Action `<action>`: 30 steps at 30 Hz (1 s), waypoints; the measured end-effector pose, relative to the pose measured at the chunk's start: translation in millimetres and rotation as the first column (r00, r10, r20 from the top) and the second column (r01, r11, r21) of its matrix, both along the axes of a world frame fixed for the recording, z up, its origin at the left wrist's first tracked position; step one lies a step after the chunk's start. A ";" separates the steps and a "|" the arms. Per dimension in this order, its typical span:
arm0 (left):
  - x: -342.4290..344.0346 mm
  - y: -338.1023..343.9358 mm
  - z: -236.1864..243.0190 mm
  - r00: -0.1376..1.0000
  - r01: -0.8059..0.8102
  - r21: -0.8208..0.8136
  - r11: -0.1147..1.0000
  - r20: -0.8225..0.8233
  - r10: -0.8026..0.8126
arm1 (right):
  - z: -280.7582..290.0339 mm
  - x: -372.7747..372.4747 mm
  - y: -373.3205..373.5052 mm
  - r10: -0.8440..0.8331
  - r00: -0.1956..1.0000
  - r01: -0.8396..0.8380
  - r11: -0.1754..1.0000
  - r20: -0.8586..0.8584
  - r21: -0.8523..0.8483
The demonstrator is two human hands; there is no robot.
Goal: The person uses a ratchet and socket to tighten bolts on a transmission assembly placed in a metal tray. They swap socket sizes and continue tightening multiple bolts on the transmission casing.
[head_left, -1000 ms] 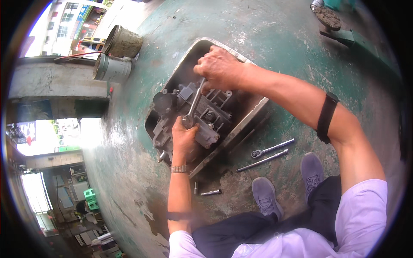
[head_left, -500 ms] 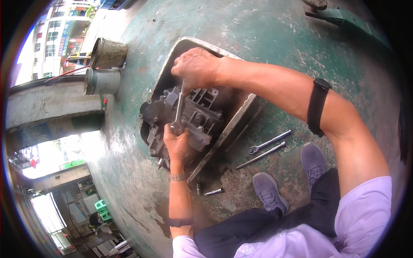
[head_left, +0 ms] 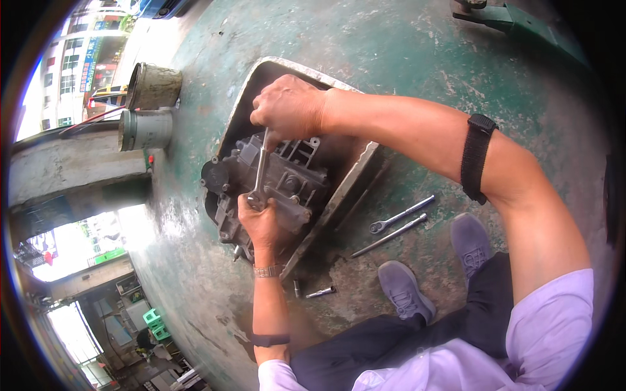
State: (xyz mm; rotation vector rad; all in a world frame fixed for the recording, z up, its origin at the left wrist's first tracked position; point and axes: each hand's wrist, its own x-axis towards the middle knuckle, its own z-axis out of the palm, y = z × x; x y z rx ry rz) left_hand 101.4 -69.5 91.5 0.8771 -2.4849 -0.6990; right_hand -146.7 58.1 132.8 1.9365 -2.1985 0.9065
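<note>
While the view shifts slightly, the right grip (head_left: pixel 287 107) stays clenched on the wrench (head_left: pixel 262 164), the left grip (head_left: pixel 259 225) around its head; the metal casing (head_left: pixel 291 183) lies inside the tray (head_left: pixel 313 70); work seemingly continues at one spot.

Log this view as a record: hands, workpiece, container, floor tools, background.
Left hand: holds silver wrench at its near end
Right hand: grips the wrench's far end
Workpiece: dark grey metal housing, beneath the wrench
Container: pale-rimmed tray, holds the housing
Floor tools: ratchet, long bar, two small metal cylinders
Background: stained bucket, grey bucket, green stool
</note>
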 end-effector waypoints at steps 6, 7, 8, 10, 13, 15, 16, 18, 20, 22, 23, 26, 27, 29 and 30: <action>1.8 -4.5 0.2 0.999 0.033 0.043 0.999 0.004 -0.033 | 3.4 6.6 18.3 0.015 0.999 -0.019 0.992 0.031 0.123; 1.8 -5.1 0.5 0.999 0.043 0.054 0.998 0.009 -0.043 | 1.9 8.2 23.3 0.017 0.999 -0.023 0.990 0.044 0.136; 1.5 -5.6 0.9 0.998 0.063 0.052 0.997 0.021 -0.064 | -0.8 9.8 28.9 0.019 0.997 -0.031 0.986 0.074 0.161; 0.6 -5.7 1.7 0.995 0.093 0.044 0.995 0.034 -0.094 | -8.6 14.1 39.8 0.005 0.991 -0.025 0.987 0.132 0.156; -1.2 -5.4 3.5 0.992 0.120 0.028 0.992 0.043 -0.121 | -23.4 21.8 54.3 -0.026 0.958 -0.018 0.989 0.284 0.150; -2.2 -6.0 4.5 0.989 0.138 0.010 0.990 0.057 -0.139 | -31.8 27.8 61.9 -0.058 0.936 -0.005 0.984 0.346 0.179; -2.3 -6.4 4.5 0.989 0.134 0.028 0.991 0.058 -0.136 | -34.9 31.0 65.2 -0.031 0.943 -0.016 0.990 0.331 0.137; -2.3 -8.2 3.7 0.988 0.146 0.026 0.989 0.053 -0.148 | -38.8 38.8 71.4 -0.038 0.926 -0.042 0.978 0.375 0.203; -1.8 -10.8 2.2 0.985 0.159 0.037 0.987 0.060 -0.161 | -41.5 48.8 77.4 -0.062 0.897 -0.071 0.957 0.438 0.281; -1.4 -13.9 0.4 0.980 0.190 0.022 0.981 0.050 -0.191 | -46.2 60.9 83.3 -0.050 0.871 -0.169 0.905 0.490 0.392; -1.3 -15.2 -0.6 0.978 0.205 0.010 0.979 0.040 -0.205 | -50.0 67.2 85.6 -0.047 0.851 -0.202 0.891 0.523 0.407; 0.6 -17.9 -0.5 0.972 0.223 -0.015 0.975 0.080 -0.221 | -66.4 89.7 88.9 -0.066 0.798 -0.294 0.826 0.599 0.482; 1.6 -18.4 0.3 0.970 0.223 -0.022 0.974 0.104 -0.220 | -72.0 97.3 88.9 -0.038 0.788 -0.363 0.777 0.614 0.514; 2.9 -19.1 2.1 0.964 0.244 -0.042 0.969 0.117 -0.238 | -80.1 113.1 84.6 -0.029 0.733 -0.463 0.712 0.679 0.529; 3.6 -19.3 3.1 0.961 0.255 -0.053 0.966 0.124 -0.247 | -81.0 122.7 81.8 -0.027 0.712 -0.522 0.648 0.701 0.555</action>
